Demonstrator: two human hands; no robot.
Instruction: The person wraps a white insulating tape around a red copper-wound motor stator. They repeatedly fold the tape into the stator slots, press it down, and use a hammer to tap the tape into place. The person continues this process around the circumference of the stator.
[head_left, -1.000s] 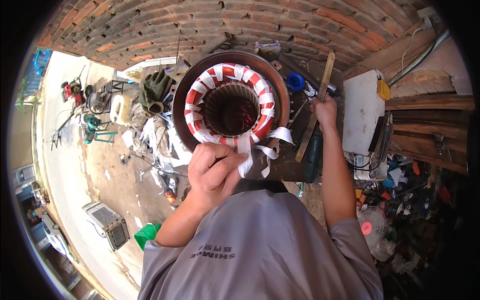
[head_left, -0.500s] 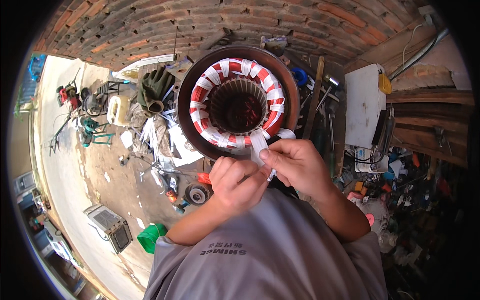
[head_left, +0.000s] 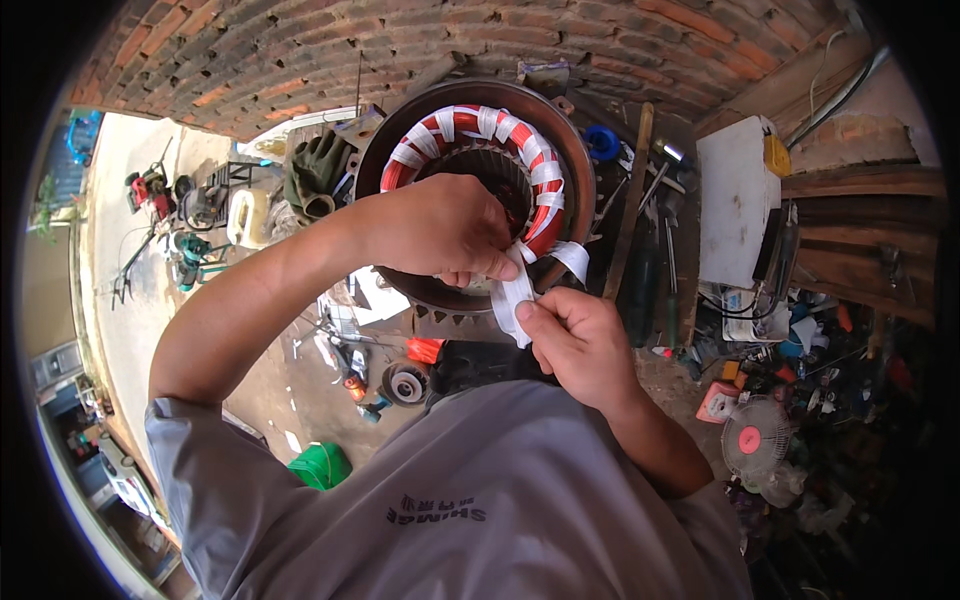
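A red winding ring banded with white tape (head_left: 542, 172) sits inside a brown metal motor housing (head_left: 576, 145). My left hand (head_left: 450, 230) reaches over the lower left of the ring, partly hiding it, with fingers closed on the white cloth strip (head_left: 512, 300) where it meets the winding. My right hand (head_left: 568, 338) pinches that strip lower down, just outside the housing's near rim. Another loop of white tape (head_left: 568, 258) hangs at the right of the ring. A long flat wooden stick (head_left: 630, 220) lies to the right of the housing.
Hand tools (head_left: 670, 280), a blue roll (head_left: 602, 142) and a white board (head_left: 735, 200) are at the right. A brick wall (head_left: 420, 40) rises behind. Olive cloth (head_left: 318, 170), a green bucket (head_left: 320, 465), a fan (head_left: 755, 440) and scattered scrap lie around.
My right hand let go of the wooden stick, which now lies down, and came to pinch the white strip. My left hand moved up and forward onto the ring.
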